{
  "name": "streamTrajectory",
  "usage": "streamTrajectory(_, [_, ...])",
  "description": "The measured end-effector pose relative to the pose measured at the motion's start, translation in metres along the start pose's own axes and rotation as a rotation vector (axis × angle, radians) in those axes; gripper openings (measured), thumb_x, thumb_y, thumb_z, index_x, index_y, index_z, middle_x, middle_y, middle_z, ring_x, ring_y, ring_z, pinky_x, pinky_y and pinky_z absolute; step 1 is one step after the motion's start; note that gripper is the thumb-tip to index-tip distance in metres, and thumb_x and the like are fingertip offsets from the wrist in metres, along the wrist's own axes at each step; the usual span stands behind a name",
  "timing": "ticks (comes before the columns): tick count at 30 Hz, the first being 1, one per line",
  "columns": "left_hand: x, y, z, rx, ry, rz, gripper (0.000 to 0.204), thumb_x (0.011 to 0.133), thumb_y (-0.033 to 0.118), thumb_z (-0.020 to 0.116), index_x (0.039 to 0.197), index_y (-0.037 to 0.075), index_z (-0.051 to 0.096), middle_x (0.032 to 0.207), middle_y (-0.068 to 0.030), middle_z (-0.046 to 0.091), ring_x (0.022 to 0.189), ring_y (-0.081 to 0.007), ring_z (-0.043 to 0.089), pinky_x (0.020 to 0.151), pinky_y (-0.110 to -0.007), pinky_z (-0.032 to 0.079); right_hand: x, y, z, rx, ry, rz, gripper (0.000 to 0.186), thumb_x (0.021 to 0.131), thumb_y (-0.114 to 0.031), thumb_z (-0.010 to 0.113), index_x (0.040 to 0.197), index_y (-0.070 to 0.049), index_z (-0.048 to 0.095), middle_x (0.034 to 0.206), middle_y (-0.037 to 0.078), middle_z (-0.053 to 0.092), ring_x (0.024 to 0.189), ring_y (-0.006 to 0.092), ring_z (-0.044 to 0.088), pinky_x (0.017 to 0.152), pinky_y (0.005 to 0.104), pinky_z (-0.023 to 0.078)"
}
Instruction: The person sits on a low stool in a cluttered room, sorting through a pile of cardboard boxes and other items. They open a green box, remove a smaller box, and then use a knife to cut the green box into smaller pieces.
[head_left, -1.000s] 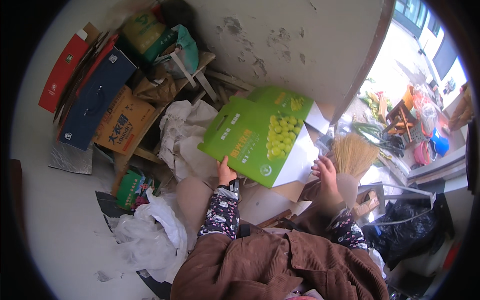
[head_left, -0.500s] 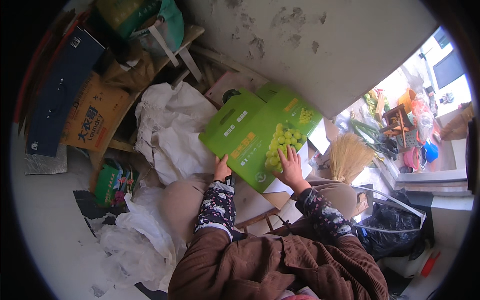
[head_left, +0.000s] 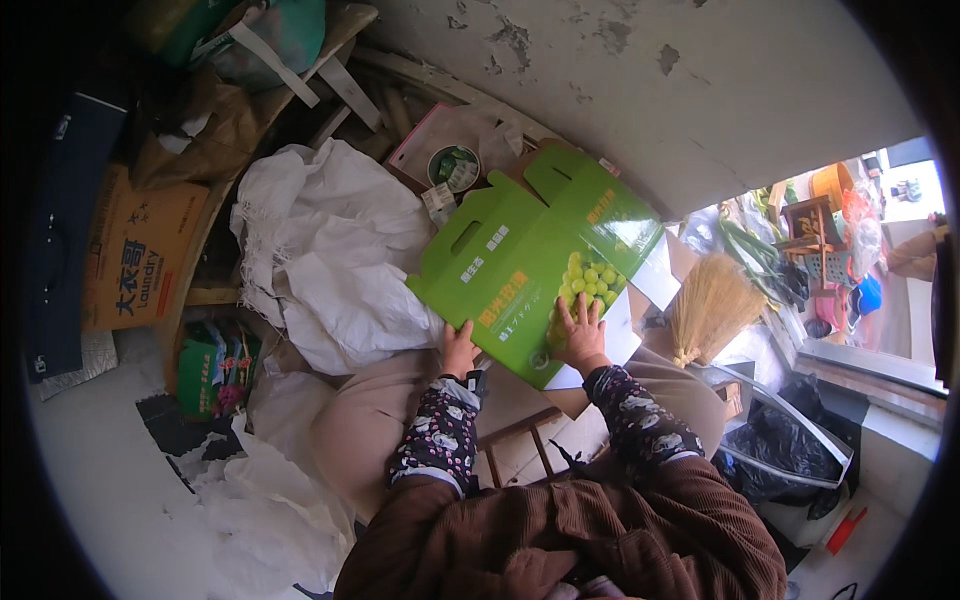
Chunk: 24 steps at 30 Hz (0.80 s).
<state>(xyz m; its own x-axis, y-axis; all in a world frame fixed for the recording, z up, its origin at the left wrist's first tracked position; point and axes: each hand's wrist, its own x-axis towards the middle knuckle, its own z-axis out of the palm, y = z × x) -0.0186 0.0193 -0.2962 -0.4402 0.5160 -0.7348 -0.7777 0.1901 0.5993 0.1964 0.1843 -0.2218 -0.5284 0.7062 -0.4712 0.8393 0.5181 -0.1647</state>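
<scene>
A green cardboard gift box (head_left: 500, 268), printed with green grapes and flattened in shape, lies tilted across my lap. It has a slot handle, and white and brown flaps show along its right side. My left hand (head_left: 460, 350) grips its lower left edge; some of its fingers are hidden. Spread over the grape picture, my right hand (head_left: 582, 338) lies flat on the panel with its fingers apart. Both sleeves carry dark patterned cuffs.
A white woven sack (head_left: 325, 255) lies left of the box. Behind the box sits a round tub (head_left: 454, 168). A straw broom (head_left: 712, 305) and a black plastic bag (head_left: 785, 445) are at right. A brown carton (head_left: 140, 250) stands at far left, with crumpled clear plastic (head_left: 270, 500) below.
My view has shifted, and more of the round tub shows behind the box. The box stays in my lap, with my left hand at its edge and my right hand on its printed face.
</scene>
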Motion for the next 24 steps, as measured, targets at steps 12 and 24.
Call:
streamTrajectory(12, [0.013, -0.004, -0.005, -0.019, 0.051, -0.002, 0.031, 0.1, 0.018, 0.059, 0.127, 0.012, 0.047, 0.123, -0.0069, 0.057, 0.106, -0.023, 0.062, 0.082, -0.041, 0.058, 0.002, -0.011, -0.013, -0.05, -0.112, 0.022, 0.12, 0.062, -0.042, 0.088, 0.158, -0.03, 0.016, 0.163, 0.02, 0.011, 0.146, 0.0526, 0.013, 0.107, 0.0673, 0.031])
streamTrajectory(24, [0.014, -0.005, -0.003, -0.014, 0.098, 0.001, 0.027, 0.1, 0.016, 0.059, 0.124, 0.012, 0.048, 0.117, -0.0067, 0.059, 0.101, -0.0213, 0.064, 0.077, -0.041, 0.06, 0.002, -0.01, -0.004, -0.044, -0.065, -0.003, 0.126, 0.057, -0.04, 0.092, 0.158, -0.029, 0.015, 0.162, 0.022, 0.01, 0.145, 0.0546, 0.013, 0.106, 0.0666, 0.033])
